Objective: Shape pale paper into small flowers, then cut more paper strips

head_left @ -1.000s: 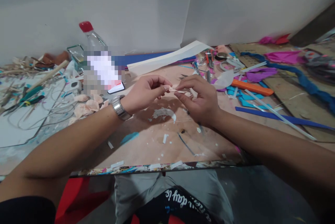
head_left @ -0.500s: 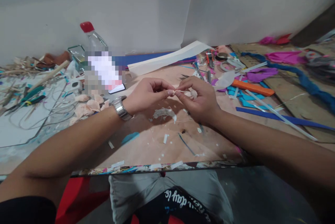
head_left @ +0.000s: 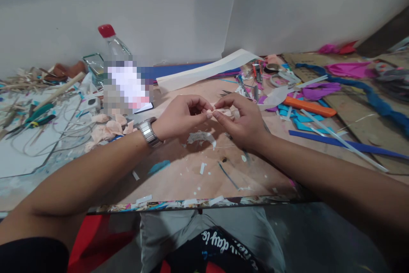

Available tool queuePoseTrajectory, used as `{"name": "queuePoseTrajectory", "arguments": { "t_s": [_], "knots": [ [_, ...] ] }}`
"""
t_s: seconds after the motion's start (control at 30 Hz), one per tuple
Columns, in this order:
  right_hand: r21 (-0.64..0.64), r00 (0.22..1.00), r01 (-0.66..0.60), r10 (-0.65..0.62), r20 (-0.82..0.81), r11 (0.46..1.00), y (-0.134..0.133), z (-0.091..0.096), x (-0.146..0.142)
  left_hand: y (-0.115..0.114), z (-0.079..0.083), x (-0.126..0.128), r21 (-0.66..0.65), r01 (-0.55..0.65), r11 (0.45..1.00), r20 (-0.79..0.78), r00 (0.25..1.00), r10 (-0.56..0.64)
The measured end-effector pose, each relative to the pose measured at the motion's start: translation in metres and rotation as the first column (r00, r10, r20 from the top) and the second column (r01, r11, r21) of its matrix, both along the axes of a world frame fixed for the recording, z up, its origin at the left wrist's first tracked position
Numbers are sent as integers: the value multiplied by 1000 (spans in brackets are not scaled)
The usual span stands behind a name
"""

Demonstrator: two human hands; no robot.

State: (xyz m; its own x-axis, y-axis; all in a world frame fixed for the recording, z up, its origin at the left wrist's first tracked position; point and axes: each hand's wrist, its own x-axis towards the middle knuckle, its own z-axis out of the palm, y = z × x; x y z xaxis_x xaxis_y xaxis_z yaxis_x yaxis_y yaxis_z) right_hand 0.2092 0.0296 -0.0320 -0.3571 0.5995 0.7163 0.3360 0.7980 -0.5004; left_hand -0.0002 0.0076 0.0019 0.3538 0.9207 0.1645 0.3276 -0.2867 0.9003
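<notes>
My left hand [head_left: 180,116], with a metal watch [head_left: 147,132] on its wrist, and my right hand [head_left: 243,120] meet above the middle of the pink board [head_left: 179,170]. Both pinch a small pale pink paper piece [head_left: 220,112] between thumb and fingertips, and it is pulled thin between them. Most of the piece is hidden by my fingers. Below the hands a curled scrap of clear tape [head_left: 201,137] lies on the board.
A plastic bottle with a red cap [head_left: 115,51] stands at the back left, beside several pink paper petals [head_left: 108,128], pliers [head_left: 36,117] and wire. To the right lie an orange cutter [head_left: 308,106], blue strips [head_left: 345,145], purple scraps and a tape roll [head_left: 271,68].
My fingers have closed in on each other and the pink piece is squeezed narrower between them. The hands have stayed over the same spot.
</notes>
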Motion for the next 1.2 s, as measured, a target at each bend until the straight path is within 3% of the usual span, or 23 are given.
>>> {"name": "queuePoseTrajectory", "arguments": {
  "t_s": [0.6, 1.2],
  "knots": [
    [9, 998, -67, 67, -19, 998, 0, 0, 0, 2, 1, -2, 84, 10, 996, -44, 999, -6],
    [-15, 1000, -12, 12, -25, 1000, 1, -1, 0, 0, 4, -2, 67, 24, 997, -1, 1000, -24]
  ]
}}
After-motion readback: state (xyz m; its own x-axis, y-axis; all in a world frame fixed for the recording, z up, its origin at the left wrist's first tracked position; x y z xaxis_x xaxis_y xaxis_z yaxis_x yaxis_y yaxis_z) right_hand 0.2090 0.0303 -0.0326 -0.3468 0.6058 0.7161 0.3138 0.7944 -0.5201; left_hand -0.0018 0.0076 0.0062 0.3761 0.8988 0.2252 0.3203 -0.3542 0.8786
